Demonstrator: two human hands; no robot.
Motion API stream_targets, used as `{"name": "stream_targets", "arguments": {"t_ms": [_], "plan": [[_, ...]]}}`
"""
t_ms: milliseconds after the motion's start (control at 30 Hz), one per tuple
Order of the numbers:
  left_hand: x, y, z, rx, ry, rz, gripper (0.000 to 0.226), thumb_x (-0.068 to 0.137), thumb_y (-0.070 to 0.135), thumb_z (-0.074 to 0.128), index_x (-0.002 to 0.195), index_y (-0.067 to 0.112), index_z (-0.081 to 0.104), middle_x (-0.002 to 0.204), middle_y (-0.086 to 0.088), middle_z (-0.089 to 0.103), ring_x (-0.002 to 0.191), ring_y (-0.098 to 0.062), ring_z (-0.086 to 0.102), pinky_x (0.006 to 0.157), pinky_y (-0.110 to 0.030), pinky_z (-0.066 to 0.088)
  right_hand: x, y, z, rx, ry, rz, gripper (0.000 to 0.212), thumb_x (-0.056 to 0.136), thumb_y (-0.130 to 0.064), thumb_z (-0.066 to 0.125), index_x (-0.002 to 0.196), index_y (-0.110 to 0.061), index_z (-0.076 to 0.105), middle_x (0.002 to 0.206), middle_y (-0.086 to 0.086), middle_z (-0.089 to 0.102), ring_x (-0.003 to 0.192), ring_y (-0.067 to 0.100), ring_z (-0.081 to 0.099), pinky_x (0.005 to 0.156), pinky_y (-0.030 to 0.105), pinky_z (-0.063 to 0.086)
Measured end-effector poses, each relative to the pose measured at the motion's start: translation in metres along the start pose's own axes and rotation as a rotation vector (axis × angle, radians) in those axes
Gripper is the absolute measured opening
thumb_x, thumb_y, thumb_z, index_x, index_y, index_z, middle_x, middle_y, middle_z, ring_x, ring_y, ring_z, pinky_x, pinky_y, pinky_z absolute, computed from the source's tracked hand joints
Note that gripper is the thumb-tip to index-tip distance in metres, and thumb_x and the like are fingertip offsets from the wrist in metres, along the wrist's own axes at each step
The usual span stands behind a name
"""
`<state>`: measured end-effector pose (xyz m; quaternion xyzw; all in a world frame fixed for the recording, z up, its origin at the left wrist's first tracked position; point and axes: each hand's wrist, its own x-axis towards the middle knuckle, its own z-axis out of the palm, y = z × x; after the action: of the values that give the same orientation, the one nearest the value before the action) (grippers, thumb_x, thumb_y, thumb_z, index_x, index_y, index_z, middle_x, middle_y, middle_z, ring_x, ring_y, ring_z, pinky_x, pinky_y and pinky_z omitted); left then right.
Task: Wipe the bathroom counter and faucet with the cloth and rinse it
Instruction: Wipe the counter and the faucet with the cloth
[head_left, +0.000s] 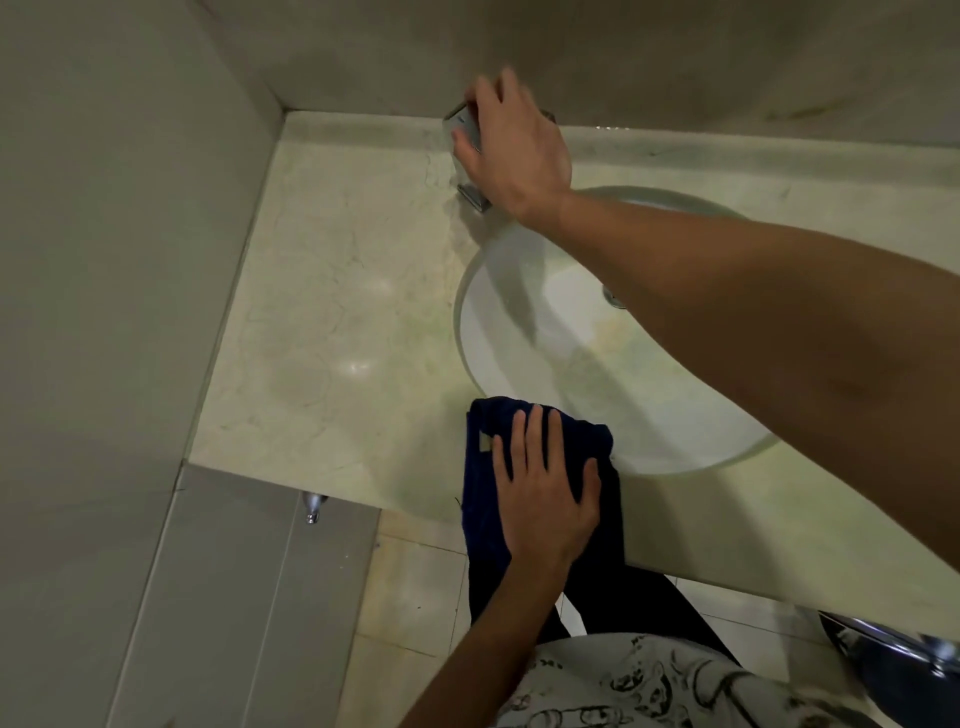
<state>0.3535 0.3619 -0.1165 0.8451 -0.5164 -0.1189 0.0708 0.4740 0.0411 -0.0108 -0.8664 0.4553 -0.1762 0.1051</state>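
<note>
While the left hand (545, 483) lies spread flat on the cloth (540, 462) at the counter's (337, 312) near edge, the right hand (511, 148) curls over the far faucet (462, 130), perhaps turning it; rinsing seems about to begin.

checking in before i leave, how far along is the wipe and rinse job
Done: cannot tell; the counter shows a sheen but no clear wipe marks. In hand: the left hand presses the dark blue cloth flat at the counter's front edge, while the right hand is on the faucet. Left: no water is visibly running, so rinsing the cloth looks not yet done.
</note>
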Motion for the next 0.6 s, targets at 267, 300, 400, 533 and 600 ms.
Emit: {"name": "stream_targets", "arguments": {"t_ms": [267,300,400,533,600], "plan": [[0.031,-0.072,-0.025,-0.031,0.064,0.015,0.070,0.098,0.053,0.047,0.158,0.017,0.037,0.167,-0.005,0.029,0.156,-0.023,0.023,0.128,-0.045,0.014,-0.001,0.000,-0.004,-0.002,0.011,-0.007,0.042,0.105,-0.043,0.045,0.133,-0.012,0.050,0.133,0.011,0.051,0.116,0.023,0.055,0.086,0.038,0.054],[0.038,-0.084,-0.029,-0.026,0.068,0.016,0.071,0.098,0.052,0.047,0.159,0.018,0.035,0.167,-0.005,0.027,0.156,-0.023,0.022,0.128,-0.045,0.013,-0.001,0.000,-0.004,0.002,0.011,-0.006,0.042,0.105,-0.043,0.046,0.131,-0.011,0.051,0.131,0.011,0.051,0.115,0.024,0.055,0.085,0.038,0.054],[0.063,-0.116,-0.039,-0.010,0.076,-0.006,0.071,0.098,0.051,0.046,0.160,0.019,0.030,0.168,-0.004,0.024,0.156,-0.024,0.021,0.128,-0.047,0.014,-0.001,0.001,-0.003,0.009,0.010,-0.003,0.041,0.104,-0.043,0.047,0.129,-0.011,0.053,0.129,0.011,0.052,0.112,0.024,0.056,0.085,0.039,0.055],[0.108,-0.151,-0.051,0.022,0.131,-0.045,0.070,0.097,0.050,0.045,0.159,0.017,0.032,0.165,-0.007,0.031,0.152,-0.028,0.028,0.126,-0.051,0.017,0.000,0.000,-0.001,0.002,0.020,0.011,0.040,0.104,-0.044,0.047,0.128,-0.013,0.054,0.126,0.009,0.054,0.109,0.022,0.058,0.082,0.039,0.056],[0.136,-0.162,-0.057,0.055,0.149,-0.063,0.070,0.098,0.050,0.043,0.158,0.015,0.033,0.164,-0.008,0.033,0.151,-0.030,0.029,0.126,-0.051,0.016,0.000,-0.001,-0.002,0.000,0.024,0.019,0.039,0.103,-0.044,0.047,0.127,-0.013,0.055,0.125,0.009,0.054,0.108,0.022,0.058,0.079,0.038,0.057]]}}
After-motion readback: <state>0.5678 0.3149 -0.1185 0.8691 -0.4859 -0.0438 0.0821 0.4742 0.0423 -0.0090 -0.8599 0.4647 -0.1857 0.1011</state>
